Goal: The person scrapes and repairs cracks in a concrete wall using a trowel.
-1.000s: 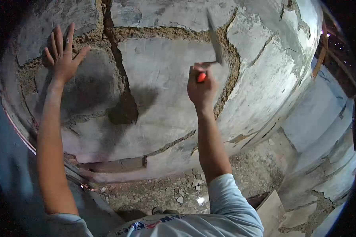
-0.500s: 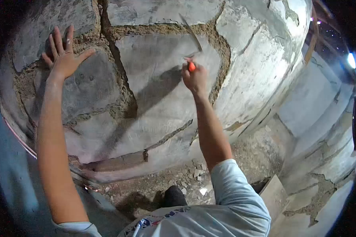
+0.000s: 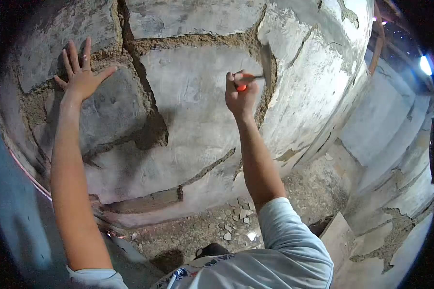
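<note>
My right hand (image 3: 241,96) is wrapped round the orange handle of a trowel (image 3: 266,65). Its thin metal blade stands nearly upright, seen almost edge-on, over the right end of a rough groove (image 3: 197,41) in the wall. Whether the blade presses on the wall cannot be made out. My left hand (image 3: 82,82) lies on the grey wall (image 3: 193,86) with fingers spread, at the upper left beside a darker grey patch (image 3: 111,106). It holds nothing.
Deep brown cracks (image 3: 144,86) run across the wall. Broken chips and rubble (image 3: 226,226) cover the floor below. A flat board (image 3: 337,236) leans at the lower right, near another cracked wall (image 3: 395,231). A bright lamp (image 3: 425,65) shines at the far right.
My right hand has shifted slightly right and turned the trowel, bringing its blade from above the hand over to the groove on the right. My left hand stays in place on the wall.
</note>
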### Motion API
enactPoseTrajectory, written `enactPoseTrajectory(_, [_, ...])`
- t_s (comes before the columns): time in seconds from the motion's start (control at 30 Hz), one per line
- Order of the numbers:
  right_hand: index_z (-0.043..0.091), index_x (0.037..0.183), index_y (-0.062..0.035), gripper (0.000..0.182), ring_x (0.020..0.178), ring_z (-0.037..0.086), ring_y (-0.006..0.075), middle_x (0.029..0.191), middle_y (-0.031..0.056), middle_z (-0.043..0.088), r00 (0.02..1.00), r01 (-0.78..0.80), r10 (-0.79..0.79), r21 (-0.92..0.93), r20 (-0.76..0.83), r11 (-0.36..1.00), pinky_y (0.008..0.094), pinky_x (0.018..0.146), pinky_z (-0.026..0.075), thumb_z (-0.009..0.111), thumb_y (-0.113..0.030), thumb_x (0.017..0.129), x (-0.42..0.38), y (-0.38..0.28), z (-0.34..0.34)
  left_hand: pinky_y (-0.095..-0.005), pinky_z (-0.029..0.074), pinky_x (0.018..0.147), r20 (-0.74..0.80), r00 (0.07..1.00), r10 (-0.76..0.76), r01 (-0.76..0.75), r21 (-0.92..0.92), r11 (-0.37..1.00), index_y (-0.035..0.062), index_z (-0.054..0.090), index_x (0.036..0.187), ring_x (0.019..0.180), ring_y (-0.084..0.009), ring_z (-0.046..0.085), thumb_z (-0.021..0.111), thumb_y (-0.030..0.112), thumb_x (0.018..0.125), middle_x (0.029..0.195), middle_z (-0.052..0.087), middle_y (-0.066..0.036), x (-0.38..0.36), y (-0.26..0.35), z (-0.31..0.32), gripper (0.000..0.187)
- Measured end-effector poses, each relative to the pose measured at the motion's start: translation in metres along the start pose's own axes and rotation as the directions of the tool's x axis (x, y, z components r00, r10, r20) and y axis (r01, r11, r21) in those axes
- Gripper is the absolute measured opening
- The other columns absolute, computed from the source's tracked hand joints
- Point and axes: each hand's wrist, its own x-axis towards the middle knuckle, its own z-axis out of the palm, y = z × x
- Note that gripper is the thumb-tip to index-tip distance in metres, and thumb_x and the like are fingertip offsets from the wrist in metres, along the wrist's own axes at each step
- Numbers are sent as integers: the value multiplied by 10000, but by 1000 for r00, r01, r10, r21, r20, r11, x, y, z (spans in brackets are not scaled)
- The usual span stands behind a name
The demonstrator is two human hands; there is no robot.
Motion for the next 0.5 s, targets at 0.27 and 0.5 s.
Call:
enactPoseTrajectory(0.27, [709,988,-60,173,862,728,367,881,187,729,977,-176,192,-161,93,971,423,748,556,690,-196,884,-7,19,12,-827,-23,1116,57,998,-25,25,-1,1000,462,-118,1619,1566,-321,-232,561,920,750,1701,-270,-40,1,3,-9,1194])
enactPoseTrajectory(0.5, [596,943,6,204,591,542,361,689,208,595,950,-140,203,-258,237,956,443,606,458,630,-190,898,-8,34,8,-843,-4,1103,10,1000,22,-22,-21,1000,462,-120,1619,1561,-355,-230,534,944,737,1700,-267,-52,0,2,-6,1199])
